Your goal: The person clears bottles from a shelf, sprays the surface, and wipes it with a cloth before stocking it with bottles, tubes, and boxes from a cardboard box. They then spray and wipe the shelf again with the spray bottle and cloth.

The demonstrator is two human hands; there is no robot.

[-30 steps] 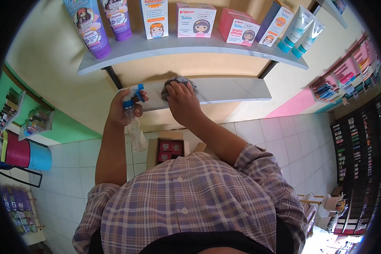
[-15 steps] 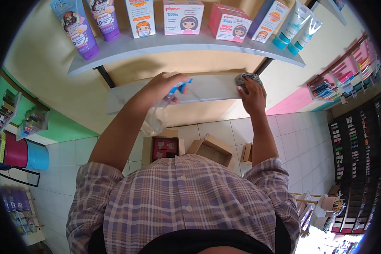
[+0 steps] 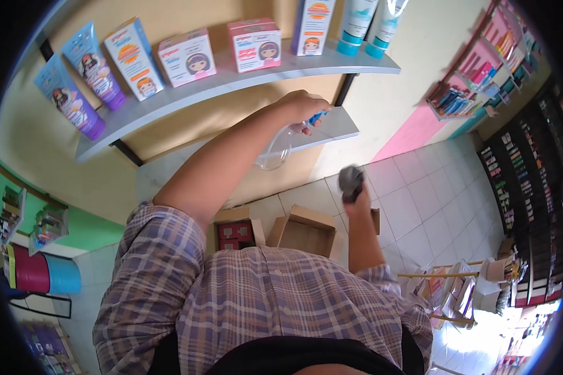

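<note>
My left hand [image 3: 299, 109] is closed around the blue trigger head of a clear spray bottle [image 3: 275, 152], over the right end of the lower grey shelf [image 3: 341, 125]. The bottle's see-through body hangs tilted below my wrist, in front of the shelf edge. Off the shelf, lower and to the right, my right hand [image 3: 358, 201] grips a bunched dark grey cloth [image 3: 351, 180]. Motion blurs the cloth and those fingers a little.
Above, the upper shelf [image 3: 231, 80] carries several boxes and tubes, including a pink box [image 3: 255, 47] and a purple tube [image 3: 72, 100]. Open cardboard cartons [image 3: 303, 234] stand on the tiled floor below. A product rack [image 3: 525, 206] lines the right side.
My right hand has lifted the cloth off the lower shelf and drawn it down toward me. My left hand has carried the spray bottle rightward along the shelf. The view has turned.
</note>
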